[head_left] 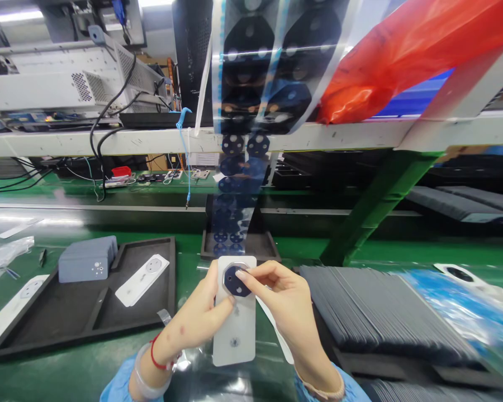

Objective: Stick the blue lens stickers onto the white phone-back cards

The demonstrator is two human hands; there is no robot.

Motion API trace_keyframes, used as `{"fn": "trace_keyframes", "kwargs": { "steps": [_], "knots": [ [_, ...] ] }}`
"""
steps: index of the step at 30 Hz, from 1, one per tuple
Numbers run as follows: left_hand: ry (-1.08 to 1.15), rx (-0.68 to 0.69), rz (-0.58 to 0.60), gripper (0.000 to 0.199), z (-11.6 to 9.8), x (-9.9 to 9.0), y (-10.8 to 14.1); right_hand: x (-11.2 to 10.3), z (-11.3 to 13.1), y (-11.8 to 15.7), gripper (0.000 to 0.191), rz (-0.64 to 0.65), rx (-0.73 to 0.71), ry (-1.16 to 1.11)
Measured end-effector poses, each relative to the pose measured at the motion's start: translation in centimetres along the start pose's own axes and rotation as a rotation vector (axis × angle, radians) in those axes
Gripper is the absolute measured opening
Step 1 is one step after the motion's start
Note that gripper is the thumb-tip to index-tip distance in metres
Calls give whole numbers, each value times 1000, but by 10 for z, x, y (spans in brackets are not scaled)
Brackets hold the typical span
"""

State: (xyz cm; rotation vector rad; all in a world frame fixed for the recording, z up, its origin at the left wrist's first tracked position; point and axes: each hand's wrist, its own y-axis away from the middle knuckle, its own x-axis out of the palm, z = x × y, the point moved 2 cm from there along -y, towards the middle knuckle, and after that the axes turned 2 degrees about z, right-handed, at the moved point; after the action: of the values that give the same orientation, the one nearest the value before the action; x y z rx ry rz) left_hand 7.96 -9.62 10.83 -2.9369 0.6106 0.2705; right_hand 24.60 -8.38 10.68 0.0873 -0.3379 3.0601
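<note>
A white phone back panel is held upright in front of me, with a dark round camera-area sticker at its top. My left hand grips the panel by its left edge, thumb across its front. With fingers pinched, my right hand touches the sticker's right side; whether the fingertips grip its edge or press on it, I cannot tell. Behind the panel hangs a clear strip of dark round stickers, reaching down from the shelf. A white piece lies partly hidden behind my right hand.
On the left, a black tray holds grey panels and white panels. Densely stacked grey panels fill a tray on the right, beside blue film. A green post and a white shelf beam stand ahead; a red bag hangs above.
</note>
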Motion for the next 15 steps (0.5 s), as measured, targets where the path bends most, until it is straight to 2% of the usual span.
{"fn": "trace_keyframes", "kwargs": {
  "steps": [8,15],
  "knots": [
    [3,56,-6,44,-9,2,-2,0,-1,2,23,9,5,-10],
    [3,12,15,45,-10,-3,0,3,-2,3,25,3,14,-1]
  ]
}}
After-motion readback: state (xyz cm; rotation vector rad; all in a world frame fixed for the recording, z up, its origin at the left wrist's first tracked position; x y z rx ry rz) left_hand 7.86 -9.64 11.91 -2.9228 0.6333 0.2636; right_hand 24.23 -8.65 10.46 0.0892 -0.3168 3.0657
